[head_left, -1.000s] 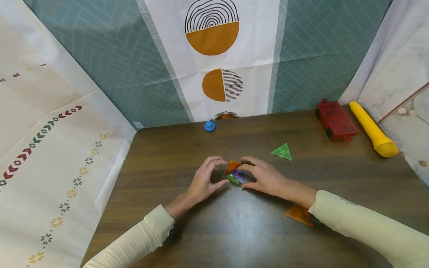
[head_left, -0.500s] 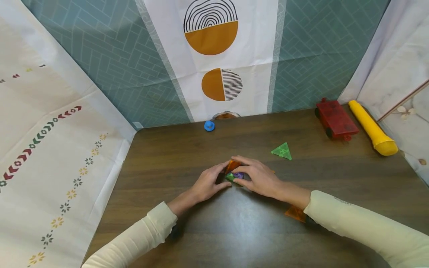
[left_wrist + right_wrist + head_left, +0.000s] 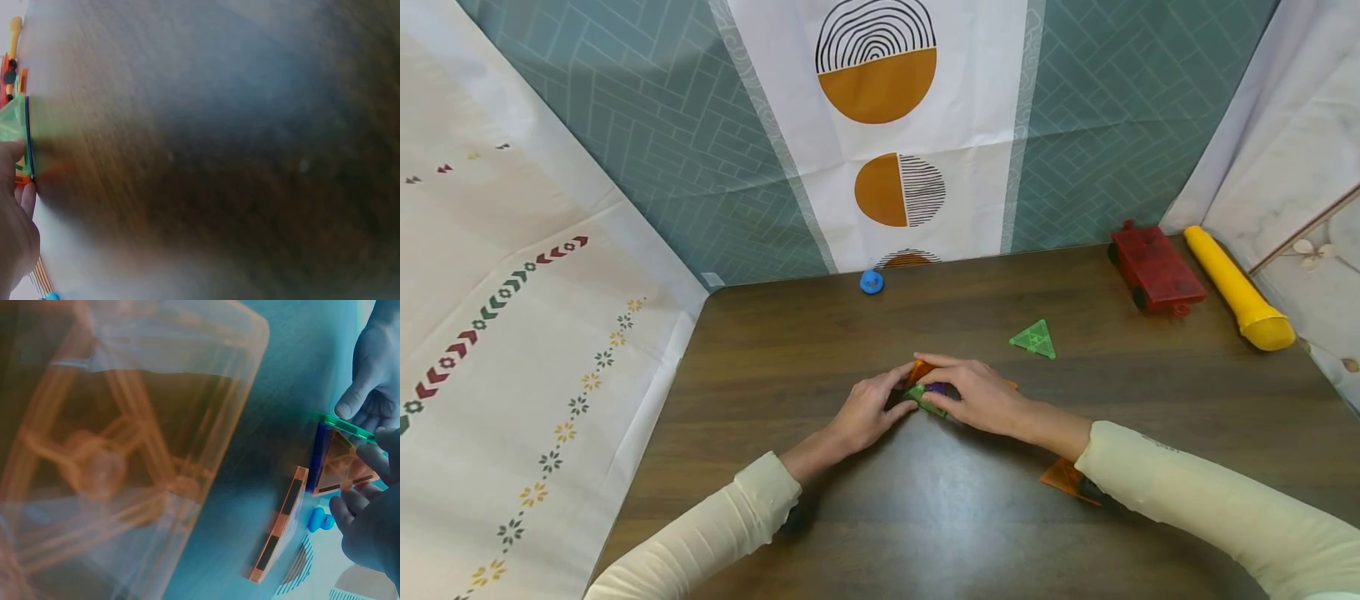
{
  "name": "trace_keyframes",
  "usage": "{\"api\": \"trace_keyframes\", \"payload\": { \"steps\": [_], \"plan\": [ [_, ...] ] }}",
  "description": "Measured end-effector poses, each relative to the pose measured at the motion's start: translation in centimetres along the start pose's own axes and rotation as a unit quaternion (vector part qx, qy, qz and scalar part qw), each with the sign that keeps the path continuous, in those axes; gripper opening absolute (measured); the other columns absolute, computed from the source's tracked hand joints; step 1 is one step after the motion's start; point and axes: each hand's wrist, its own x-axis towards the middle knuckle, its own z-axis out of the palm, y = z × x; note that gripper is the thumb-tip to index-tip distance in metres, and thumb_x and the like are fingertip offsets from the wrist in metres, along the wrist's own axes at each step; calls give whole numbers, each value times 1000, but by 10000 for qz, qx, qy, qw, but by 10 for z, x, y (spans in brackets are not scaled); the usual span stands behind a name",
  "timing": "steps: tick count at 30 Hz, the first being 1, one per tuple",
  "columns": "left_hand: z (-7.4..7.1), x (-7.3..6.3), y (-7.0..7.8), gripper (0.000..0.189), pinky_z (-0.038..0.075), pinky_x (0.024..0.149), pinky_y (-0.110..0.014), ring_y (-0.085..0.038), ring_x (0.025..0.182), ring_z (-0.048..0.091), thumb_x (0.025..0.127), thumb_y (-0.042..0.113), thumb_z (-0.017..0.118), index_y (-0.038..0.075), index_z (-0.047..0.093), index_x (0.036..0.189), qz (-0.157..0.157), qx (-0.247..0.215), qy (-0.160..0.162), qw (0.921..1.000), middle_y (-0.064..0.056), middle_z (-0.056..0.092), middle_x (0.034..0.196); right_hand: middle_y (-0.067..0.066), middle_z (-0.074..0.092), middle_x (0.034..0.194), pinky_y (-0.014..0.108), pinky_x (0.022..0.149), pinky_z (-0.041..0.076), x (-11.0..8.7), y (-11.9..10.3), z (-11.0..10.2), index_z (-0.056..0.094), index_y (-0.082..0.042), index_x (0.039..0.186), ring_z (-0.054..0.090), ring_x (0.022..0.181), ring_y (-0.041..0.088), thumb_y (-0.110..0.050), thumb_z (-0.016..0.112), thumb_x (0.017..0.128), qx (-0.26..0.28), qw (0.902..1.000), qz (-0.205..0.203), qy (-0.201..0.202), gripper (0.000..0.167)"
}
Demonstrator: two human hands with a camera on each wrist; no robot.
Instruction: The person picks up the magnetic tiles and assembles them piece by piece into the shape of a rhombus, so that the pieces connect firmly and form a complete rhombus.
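1. Both hands have come closer in since a second ago: the right hand [image 3: 976, 398] has slid to the left, and the left hand [image 3: 867, 410] now has its fingers up against the orange tile [image 3: 919, 372]
2. Left hand: it pinches the green tile [image 3: 935, 408] and the orange tile, thumb by the green one and fingers by the orange one
3. Right hand: it grips the same two tiles, with its thumb on the green one and its bent fingers reaching over to the orange one
4. Down low between them sits the purple tile [image 3: 937, 387], and the green and orange tiles tip up beside it, all touching
5. These three tiles are near the middle of the brown table [image 3: 850, 517], between the hands
6. Near the right hand, another orange tile [image 3: 278, 526] shows its thin side with dark strips
7. Partly under the right sleeve [image 3: 1195, 492] is a loose orange triangle [image 3: 1058, 477]
8. Farther back lies a green triangle [image 3: 1036, 339], well apart from the hands
9. By the back edge are a blue toy [image 3: 872, 282], a red cart [image 3: 1157, 267] and, beside the cart, a yellow stick [image 3: 1236, 287]
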Motion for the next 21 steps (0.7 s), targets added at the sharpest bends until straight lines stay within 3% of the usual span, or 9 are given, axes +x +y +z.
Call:
{"api": "trace_keyframes", "payload": {
  "steps": [3,7,12,15,18,21],
  "plan": [
    [1,1,0,61,58,99,-44,-23,114,72,98,17,79,0,53,151,19,69,54,10000,-15,70,135,11,48,163,39,84,58,0,0,0,76,-9,130,71,96,17,-19,70,106,-68,10000,-8,-15,27],
    [3,1,-1,58,59,97,-41,-23,114,73,99,18,79,-1,56,149,156,282,119,9994,-15,71,135,12,48,162,39,89,58,0,1,0,77,-11,129,72,105,15,-17,68,107,-134,9999,-76,20,25],
    [4,1,-2,55,60,96,-40,-23,116,72,99,18,78,0,58,146,272,449,144,9985,-15,71,133,14,48,162,29,74,55,-1,2,1,79,-12,126,62,69,2,-17,67,107,-161,9998,-130,36,23],
    [4,2,-1,52,60,95,-40,-24,115,72,99,18,78,1,60,145,244,448,126,9986,-14,72,131,14,50,160,28,70,54,-1,2,1,79,-11,126,55,58,2,-16,67,107,-171,9998,-131,58,23],
    [4,2,0,50,60,95,-40,-24,115,72,100,19,78,2,62,144,194,492,106,9985,-13,73,129,14,53,158,35,81,61,-1,3,2,78,-9,128,74,82,14,-16,68,107,-272,9994,-183,110,25],
    [4,2,0,48,59,96,-41,-24,117,71,100,19,78,2,63,143,159,542,90,9984,-13,73,129,14,56,155,45,94,60,-1,3,4,78,-7,129,72,116,28,-15,68,106,-355,9990,-234,154,26]
  ]
}}
